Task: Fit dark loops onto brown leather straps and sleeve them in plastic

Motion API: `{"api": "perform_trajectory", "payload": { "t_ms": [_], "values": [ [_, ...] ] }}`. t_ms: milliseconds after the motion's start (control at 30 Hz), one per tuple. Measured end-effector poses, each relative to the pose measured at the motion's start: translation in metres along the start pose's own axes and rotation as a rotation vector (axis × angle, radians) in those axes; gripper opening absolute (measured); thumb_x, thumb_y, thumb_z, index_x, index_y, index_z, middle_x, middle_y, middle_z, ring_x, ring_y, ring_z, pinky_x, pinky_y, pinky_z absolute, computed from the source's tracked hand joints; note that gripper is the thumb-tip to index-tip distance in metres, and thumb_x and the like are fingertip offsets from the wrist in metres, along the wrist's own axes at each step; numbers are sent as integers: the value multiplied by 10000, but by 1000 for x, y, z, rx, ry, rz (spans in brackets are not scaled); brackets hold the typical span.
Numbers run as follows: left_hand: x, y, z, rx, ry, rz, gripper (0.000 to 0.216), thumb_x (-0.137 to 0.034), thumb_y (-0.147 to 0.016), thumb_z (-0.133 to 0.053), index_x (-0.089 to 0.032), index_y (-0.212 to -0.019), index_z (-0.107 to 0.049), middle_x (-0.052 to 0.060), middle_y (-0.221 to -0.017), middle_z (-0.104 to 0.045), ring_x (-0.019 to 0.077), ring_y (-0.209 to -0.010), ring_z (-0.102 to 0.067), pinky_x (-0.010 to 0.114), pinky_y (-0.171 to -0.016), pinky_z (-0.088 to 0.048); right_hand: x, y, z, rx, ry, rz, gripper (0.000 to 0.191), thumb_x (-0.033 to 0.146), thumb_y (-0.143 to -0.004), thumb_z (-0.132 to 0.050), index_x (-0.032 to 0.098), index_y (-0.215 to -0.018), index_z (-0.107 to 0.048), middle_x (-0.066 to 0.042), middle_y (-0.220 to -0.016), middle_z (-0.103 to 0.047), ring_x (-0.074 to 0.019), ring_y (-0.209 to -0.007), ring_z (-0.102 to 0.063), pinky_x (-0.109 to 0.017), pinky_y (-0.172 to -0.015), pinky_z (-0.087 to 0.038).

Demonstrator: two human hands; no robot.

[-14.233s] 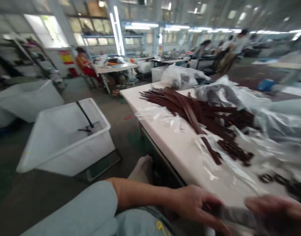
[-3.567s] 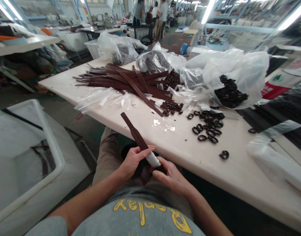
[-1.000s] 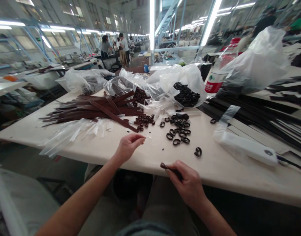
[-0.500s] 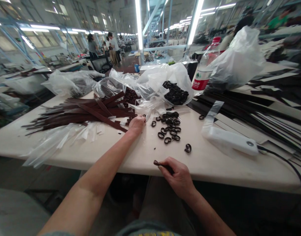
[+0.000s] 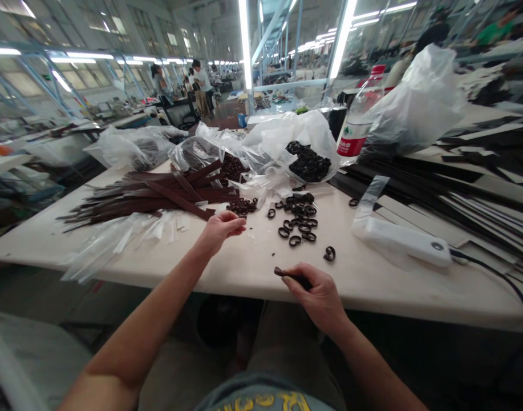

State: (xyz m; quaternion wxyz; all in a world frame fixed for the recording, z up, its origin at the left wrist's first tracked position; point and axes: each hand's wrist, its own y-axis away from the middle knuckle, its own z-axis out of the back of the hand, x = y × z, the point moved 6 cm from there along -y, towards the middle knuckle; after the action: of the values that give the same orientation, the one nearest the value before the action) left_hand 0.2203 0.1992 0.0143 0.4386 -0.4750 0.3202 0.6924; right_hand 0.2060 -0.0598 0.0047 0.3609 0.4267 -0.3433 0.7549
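Note:
My right hand (image 5: 315, 288) is closed around a dark brown strip (image 5: 280, 272), whose folded end pokes out past the thumb near the table's front edge. My left hand (image 5: 222, 229) hovers over the table with its fingers pinched together; anything between them is too small to make out. Just behind it lies a heap of small brown loops (image 5: 242, 206). To its right is a loose cluster of black strap loops (image 5: 301, 222), and one separate black loop (image 5: 329, 254) lies nearer my right hand. Brown leather-like strips (image 5: 158, 194) are piled at the left.
A white corded device (image 5: 404, 242) lies at the right, beside long black strips (image 5: 419, 188). Behind the loops stand a clear plastic bag of black loops (image 5: 308, 162) and a red-capped bottle (image 5: 353, 137). Plastic scraps (image 5: 102, 242) hang over the front left edge.
My left hand has drawn back from the small brown loops, toward me and left, uncovering the heap. My right hand keeps its grip on the brown strip. The view has shifted slightly.

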Motion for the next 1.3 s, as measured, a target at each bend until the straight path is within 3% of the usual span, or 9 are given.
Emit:
{"api": "perform_trajectory", "payload": {
  "t_ms": [133, 267, 400, 600, 767, 967, 1133, 1300],
  "values": [
    [17, 74, -6, 56, 619, 284, 433, -425, -537, -887, -133, -737, -637, 57, -761, -719, 104, -586, -643, 193, -552, -514, 35, -5, -4, -71, 33, 136, 112, 274, -862, -636, 204, -786, -679, 3, -671, -625, -136, -599, -544, -254, -579, -438],
    [20, 127, -16, 26, 810, 374, 410, -378, -547, -910, -126, -744, -653, 30, -730, -716, 71, -547, -623, 144, -504, -505, 64, -6, -24, -87, 82, 313, 106, 242, -893, -612, 208, -809, -668, -2, -692, -613, -129, -615, -551, -248, -605, -445],
    [20, 145, -18, -17, 904, 339, 368, -339, -561, -911, -137, -675, -626, -6, -644, -680, 74, -531, -621, 140, -496, -507, 70, 2, -46, -2, 121, 373, 111, 234, -921, -574, 206, -881, -673, -15, -729, -618, -134, -644, -569, -249, -614, -444],
    [22, 155, -9, -18, 833, 231, 356, -302, -613, -880, -164, -905, -729, -2, -685, -697, 69, -518, -592, 163, -516, -496, 71, 11, -58, 124, 43, 322, 95, 229, -901, -586, 217, -870, -675, -13, -770, -656, -137, -682, -599, -249, -654, -470],
    [22, 168, -2, 26, 694, 154, 278, -269, -639, -852, -185, -895, -787, 0, -629, -687, 83, -538, -581, 178, -542, -488, 73, 13, -66, 192, -117, 220, 67, 226, -859, -645, 211, -796, -663, 5, -754, -684, -128, -660, -607, -239, -649, -486],
    [12, 185, 20, -26, 391, 46, 164, -248, -733, -761, -215, -888, -804, 22, -672, -696, 123, -573, -610, 224, -569, -509, 65, 18, -84, 340, -219, 117, 61, 248, -844, -676, 198, -811, -685, 24, -719, -683, -119, -648, -614, -228, -632, -483],
    [17, 195, 39, -58, 270, 4, 133, -243, -781, -712, -215, -872, -804, 19, -602, -666, 120, -541, -598, 219, -562, -491, 65, 26, -93, 501, -39, 221, 181, 212, -879, -631, 214, -1053, -680, -9, -941, -725, -149, -830, -664, -254, -759, -489],
    [28, 198, 47, -76, 303, 97, 141, -269, -734, -749, -196, -843, -800, 24, -632, -679, 121, -527, -603, 212, -519, -492, 61, 34, -102, 558, 314, 335, 131, 277, -937, -575, 181, -915, -662, -27, -808, -685, -154, -694, -599, -257, -625, -388]
  ]
}}
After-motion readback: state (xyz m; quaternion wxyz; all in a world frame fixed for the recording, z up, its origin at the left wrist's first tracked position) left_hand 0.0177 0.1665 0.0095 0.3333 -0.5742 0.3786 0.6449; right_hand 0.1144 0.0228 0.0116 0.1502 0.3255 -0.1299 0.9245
